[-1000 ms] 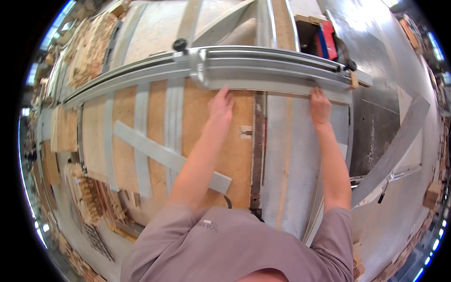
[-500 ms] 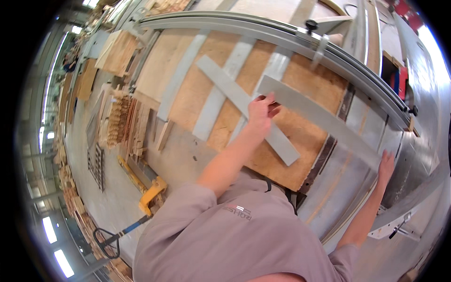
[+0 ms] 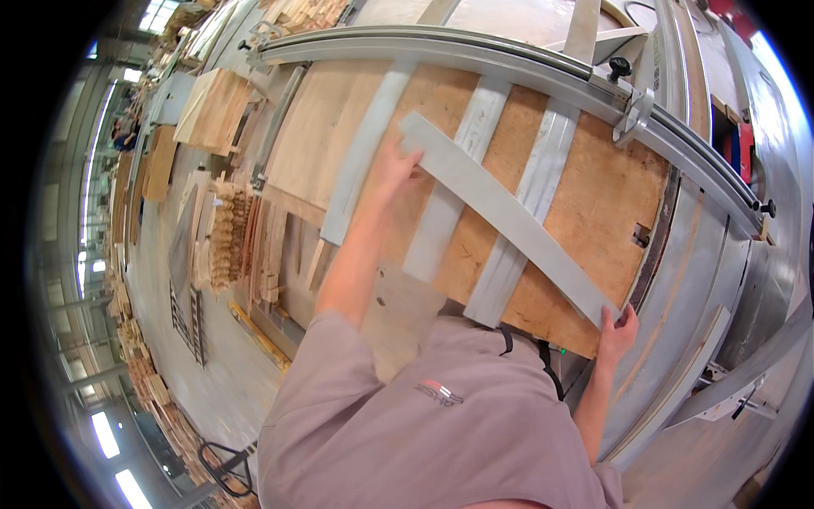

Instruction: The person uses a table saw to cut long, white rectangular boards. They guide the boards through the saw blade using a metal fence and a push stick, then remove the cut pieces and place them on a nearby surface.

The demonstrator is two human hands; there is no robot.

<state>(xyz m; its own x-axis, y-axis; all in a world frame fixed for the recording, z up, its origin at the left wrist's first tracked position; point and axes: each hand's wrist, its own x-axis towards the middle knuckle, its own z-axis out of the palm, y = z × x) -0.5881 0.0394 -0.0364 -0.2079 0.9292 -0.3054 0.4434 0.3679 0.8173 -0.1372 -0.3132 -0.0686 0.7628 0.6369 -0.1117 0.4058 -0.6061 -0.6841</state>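
Note:
A long, narrow, pale grey board (image 3: pixel 509 216) slants across a sliding saw table with brown wooden panels (image 3: pixel 606 199) and grey metal strips (image 3: pixel 543 165). My left hand (image 3: pixel 398 165) is closed on its far left end, thumb on the upper edge. At the near right end my right hand (image 3: pixel 617 331) grips the board's corner between thumb and fingers. Whether the board lies flat or sits slightly raised, I cannot tell. The second grey board is not distinctly visible; the held one may cover it.
Across the far side runs an aluminium fence rail (image 3: pixel 475 53) with a black-knobbed stop (image 3: pixel 623 72). Stacked timber (image 3: pixel 227 233) and a wooden block stack (image 3: pixel 216 110) stand to the left. A yellow lift-truck part (image 3: pixel 259 335) is on the floor, with its handle (image 3: pixel 229 467) nearby.
Both hands have carried the held board leftward, onto where the other board was lying. My left hand has gone far left, and the right hand has come in over the wooden panel's edge.

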